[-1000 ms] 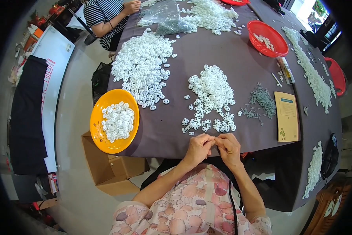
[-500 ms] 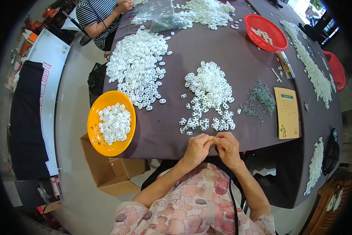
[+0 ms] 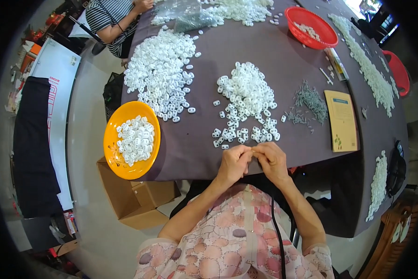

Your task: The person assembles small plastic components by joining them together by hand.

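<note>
A dark-covered table [image 3: 265,44] carries white pieces [image 3: 251,90] and grey pins [image 3: 313,101].

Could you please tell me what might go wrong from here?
The orange bowl seems to overhang the table, with a cardboard box below, so a bump might tip out its white pieces. The loose white pile lies just ahead of the left hand and right hand, so either could nudge it apart. The grey pins lie scattered beside the notebook, and a stray sweep might spread them.

White pieces [image 3: 248,90]: small, rounded, holed; heaped upper center, strays below.
Gray pins [image 3: 313,103]: short, thin; loosely piled upper right of center.
</note>
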`<state>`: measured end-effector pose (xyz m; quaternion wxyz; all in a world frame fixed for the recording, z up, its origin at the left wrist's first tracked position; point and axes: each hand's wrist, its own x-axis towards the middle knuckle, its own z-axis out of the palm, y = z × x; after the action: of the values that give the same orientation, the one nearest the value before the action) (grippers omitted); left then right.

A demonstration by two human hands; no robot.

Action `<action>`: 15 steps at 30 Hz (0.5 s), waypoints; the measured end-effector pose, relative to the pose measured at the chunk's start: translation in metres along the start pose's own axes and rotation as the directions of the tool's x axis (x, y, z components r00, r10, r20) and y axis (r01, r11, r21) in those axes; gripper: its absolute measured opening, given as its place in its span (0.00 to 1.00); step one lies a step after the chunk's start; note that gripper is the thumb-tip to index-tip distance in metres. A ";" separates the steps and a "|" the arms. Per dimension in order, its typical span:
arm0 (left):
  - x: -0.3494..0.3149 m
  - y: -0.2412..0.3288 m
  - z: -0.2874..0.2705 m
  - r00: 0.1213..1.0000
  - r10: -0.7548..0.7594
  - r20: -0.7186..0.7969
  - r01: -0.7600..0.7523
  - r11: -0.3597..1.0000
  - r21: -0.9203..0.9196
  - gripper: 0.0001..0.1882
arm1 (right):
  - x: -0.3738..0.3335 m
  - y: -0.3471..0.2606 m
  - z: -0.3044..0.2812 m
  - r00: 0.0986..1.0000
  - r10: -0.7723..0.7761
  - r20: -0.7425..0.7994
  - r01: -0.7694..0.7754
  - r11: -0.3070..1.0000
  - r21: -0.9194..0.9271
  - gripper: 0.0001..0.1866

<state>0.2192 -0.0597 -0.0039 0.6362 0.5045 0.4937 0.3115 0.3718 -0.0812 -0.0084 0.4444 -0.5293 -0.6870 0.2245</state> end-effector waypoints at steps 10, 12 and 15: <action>0.005 0.006 -0.003 0.997 -0.074 0.007 0.074 0.996 -0.055 0.10 | 0.001 -0.001 -0.003 0.995 0.076 0.056 -0.080 0.994 0.071 0.17; 0.006 0.005 -0.001 0.998 -0.056 0.007 0.057 0.997 -0.050 0.10 | 0.001 0.000 -0.004 0.996 0.072 0.051 -0.075 0.995 0.068 0.16; 0.004 0.006 0.000 1.000 -0.015 0.008 0.015 1.000 0.001 0.10 | -0.001 -0.003 -0.005 0.997 0.071 0.029 -0.073 0.995 0.061 0.15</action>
<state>0.2206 -0.0546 0.0007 0.6403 0.5024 0.4950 0.3044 0.3749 -0.0836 -0.0038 0.4429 -0.5366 -0.6660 0.2690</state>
